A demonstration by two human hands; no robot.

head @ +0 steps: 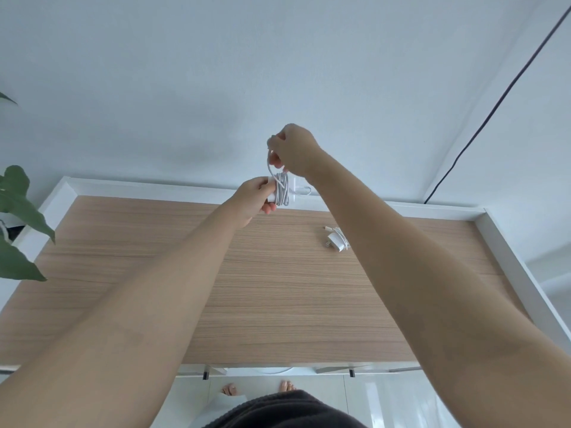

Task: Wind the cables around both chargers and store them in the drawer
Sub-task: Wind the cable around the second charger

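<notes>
A plant [18,223] stood at the far left edge, clear of the work. The left hand [253,199] was closed around a white charger [279,189], held raised above the far edge of the tabletop [154,273]. Several turns of cable [281,188] already lay around the block's middle. The right hand [293,152], just above it, was pinched shut on the free end of that cable, with a short loose loop running down to the coils. Judged from the little slack left, this winding was close to finished.

To the right, the second charger [335,239] lay on the tabletop, partly hidden by the right forearm. Its cable appeared gathered about it, though whether fully wound could not be told.

At the near edge, a drawer front [278,370] showed; whether it stood open was unclear. Neither charger had been stored, so that step remained.
</notes>
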